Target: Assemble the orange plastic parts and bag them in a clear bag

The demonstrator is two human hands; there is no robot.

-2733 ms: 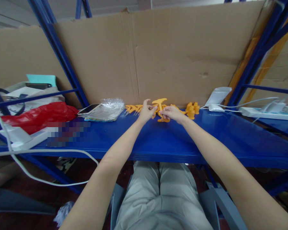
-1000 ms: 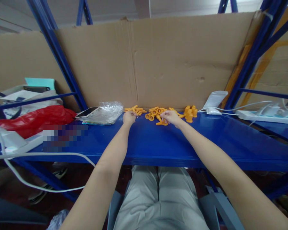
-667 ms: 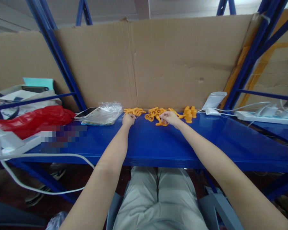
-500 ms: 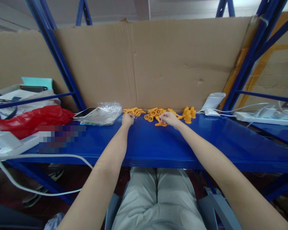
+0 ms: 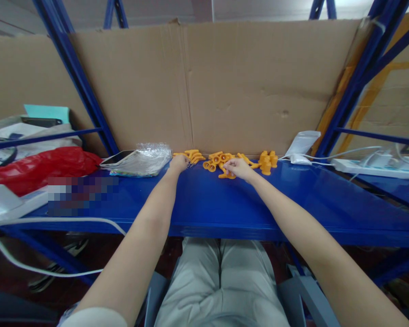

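My left grip (image 5: 180, 161) is at the back of the blue counter (image 5: 211, 206), fingers curled in beside a heap of orange forked pieces (image 5: 195, 156); the fingertips are hidden from me, so I cannot tell whether they are clamped on one; small silvery chains (image 5: 191, 165) lie just beside it. My right grip (image 5: 238, 168) is at a low orange piece (image 5: 226, 176), thumb and fingers drawn near each other — whether they pinch anything, I cannot tell; just left of it sits a cluster of orange pieces with round hollow ends (image 5: 214, 160) (several face me). Upright orange pieces (image 5: 266, 163) stand to the right; a clear plastic packet (image 5: 146, 161) lies left of my left grip — near the cardboard (image 5: 259, 91).
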